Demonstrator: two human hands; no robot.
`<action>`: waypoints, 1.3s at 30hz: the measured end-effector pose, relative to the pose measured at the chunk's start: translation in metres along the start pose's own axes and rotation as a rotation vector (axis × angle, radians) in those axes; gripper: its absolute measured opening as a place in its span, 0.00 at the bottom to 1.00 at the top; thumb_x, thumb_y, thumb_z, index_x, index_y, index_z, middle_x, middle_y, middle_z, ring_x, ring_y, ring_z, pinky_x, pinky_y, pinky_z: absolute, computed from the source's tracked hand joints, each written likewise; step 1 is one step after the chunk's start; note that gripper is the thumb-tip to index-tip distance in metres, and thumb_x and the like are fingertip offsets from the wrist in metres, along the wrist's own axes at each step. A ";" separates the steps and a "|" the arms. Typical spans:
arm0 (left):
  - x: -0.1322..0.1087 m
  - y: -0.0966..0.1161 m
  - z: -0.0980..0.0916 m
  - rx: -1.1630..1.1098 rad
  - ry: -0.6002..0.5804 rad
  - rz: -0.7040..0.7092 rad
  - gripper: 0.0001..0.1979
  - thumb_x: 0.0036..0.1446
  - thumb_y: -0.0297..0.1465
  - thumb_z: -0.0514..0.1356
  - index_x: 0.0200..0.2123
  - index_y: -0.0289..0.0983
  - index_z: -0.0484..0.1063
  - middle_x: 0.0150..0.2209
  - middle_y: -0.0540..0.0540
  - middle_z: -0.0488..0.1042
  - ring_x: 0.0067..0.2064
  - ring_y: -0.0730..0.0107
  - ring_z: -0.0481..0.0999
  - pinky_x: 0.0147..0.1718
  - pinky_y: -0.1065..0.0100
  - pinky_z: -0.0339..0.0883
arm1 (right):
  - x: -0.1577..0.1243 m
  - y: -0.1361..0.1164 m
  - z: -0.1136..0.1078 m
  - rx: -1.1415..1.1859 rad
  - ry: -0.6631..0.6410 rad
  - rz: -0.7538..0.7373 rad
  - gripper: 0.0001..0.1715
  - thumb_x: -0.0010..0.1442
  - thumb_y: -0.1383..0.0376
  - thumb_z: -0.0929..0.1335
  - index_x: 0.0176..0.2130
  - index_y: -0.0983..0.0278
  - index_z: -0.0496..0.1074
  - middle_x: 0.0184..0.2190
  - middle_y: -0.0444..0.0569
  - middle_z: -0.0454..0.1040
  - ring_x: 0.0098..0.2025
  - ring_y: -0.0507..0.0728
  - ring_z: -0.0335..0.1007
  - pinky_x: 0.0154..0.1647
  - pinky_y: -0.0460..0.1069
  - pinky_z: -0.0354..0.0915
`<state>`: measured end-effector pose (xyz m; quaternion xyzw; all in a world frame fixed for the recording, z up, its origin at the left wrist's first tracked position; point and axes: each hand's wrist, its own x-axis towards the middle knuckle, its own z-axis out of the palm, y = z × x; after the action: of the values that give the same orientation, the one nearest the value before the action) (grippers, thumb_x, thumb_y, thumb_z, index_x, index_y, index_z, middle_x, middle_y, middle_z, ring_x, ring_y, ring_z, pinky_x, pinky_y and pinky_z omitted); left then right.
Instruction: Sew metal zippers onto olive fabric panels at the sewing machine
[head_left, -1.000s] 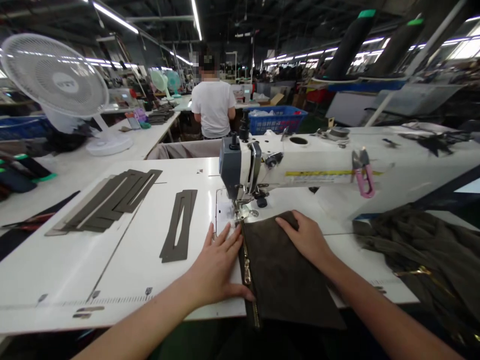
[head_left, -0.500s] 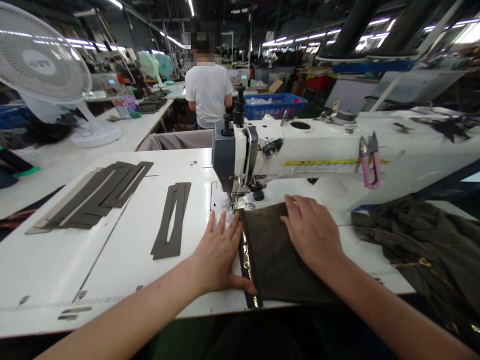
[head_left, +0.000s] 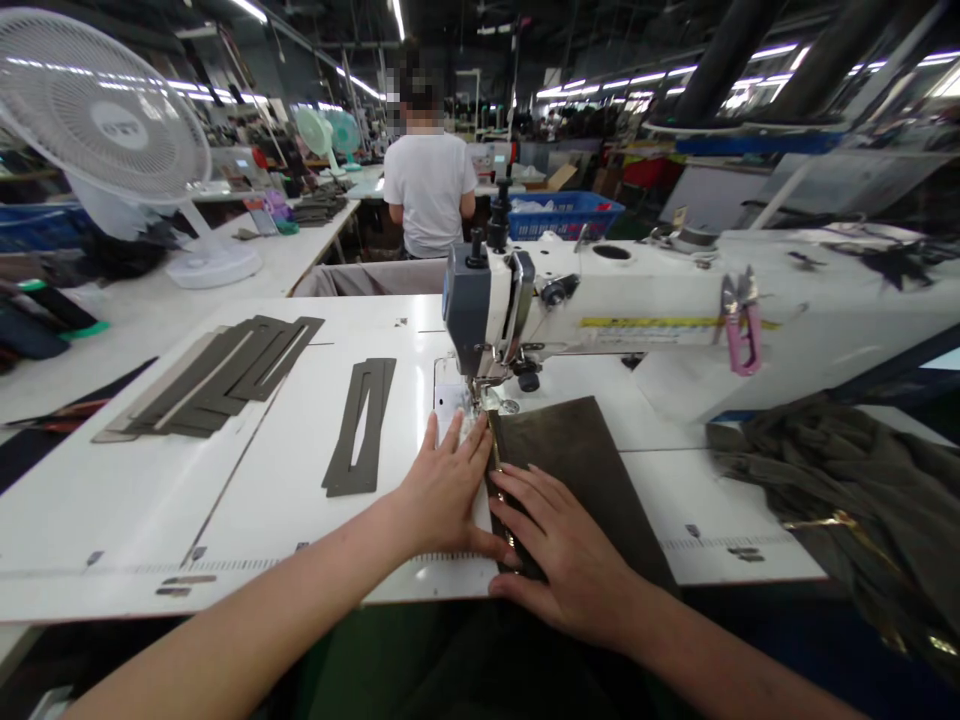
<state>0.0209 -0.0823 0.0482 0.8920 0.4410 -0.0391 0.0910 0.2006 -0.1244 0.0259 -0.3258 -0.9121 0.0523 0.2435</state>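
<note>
Covering the near end of the zipper (head_left: 496,470), the right hand (head_left: 559,550) hides most of that edge — only a short gold stretch shows between the presser foot and the fingertips. This hand lies flat on the dark fabric panel (head_left: 581,460), fingers spread and slightly bent, pinching nothing. The left hand (head_left: 450,490) rests palm down on the white table (head_left: 135,510) just beside the panel's left edge, fingers extended and close together, their tips reaching toward the needle, thumb lying along the panel's edge. The needle itself is hard to make out behind the foot. The panel lies on the table under the head of the sewing machine (head_left: 600,310), its far left corner at the foot and its near end running off the table edge, out of sight.

A pink thread snipper (head_left: 741,330) hangs on the machine arm. At right, a heap of dark fabric (head_left: 840,490) is cut off by the frame. Grey slotted strips (head_left: 360,425) lie to the left, with a fanned stack of them (head_left: 217,385) further off. Beyond the machine, a blue crate (head_left: 570,215) holds something white — what it is I cannot tell — near a person in a white shirt (head_left: 429,190), seen from behind. A white fan (head_left: 112,125) stands on the next table.
</note>
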 end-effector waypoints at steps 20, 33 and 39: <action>-0.056 -0.040 -0.002 0.078 0.268 -0.305 0.42 0.55 0.53 0.46 0.60 0.24 0.45 0.62 0.30 0.44 0.63 0.50 0.41 0.58 0.44 0.33 | 0.016 0.034 0.020 -0.115 0.029 0.080 0.30 0.62 0.59 0.58 0.60 0.70 0.53 0.60 0.59 0.54 0.63 0.60 0.44 0.60 0.62 0.48; -0.066 -0.069 0.008 0.194 0.244 -0.460 0.28 0.50 0.13 0.45 0.55 0.31 0.60 0.53 0.36 0.66 0.51 0.59 0.70 0.44 0.60 0.69 | 0.016 0.033 0.024 -0.096 -0.015 0.050 0.31 0.57 0.53 0.63 0.55 0.69 0.62 0.58 0.60 0.58 0.60 0.63 0.51 0.57 0.63 0.53; -0.054 -0.100 -0.025 0.247 0.316 -0.604 0.27 0.51 0.14 0.45 0.53 0.34 0.62 0.53 0.38 0.67 0.50 0.58 0.70 0.43 0.60 0.68 | 0.014 0.035 0.025 -0.095 0.071 0.053 0.26 0.60 0.59 0.60 0.55 0.68 0.60 0.57 0.59 0.59 0.59 0.62 0.53 0.57 0.61 0.55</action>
<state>-0.0910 -0.0600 0.0679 0.7208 0.6852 0.0213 -0.1023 0.1995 -0.0864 0.0012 -0.3627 -0.8953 0.0036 0.2584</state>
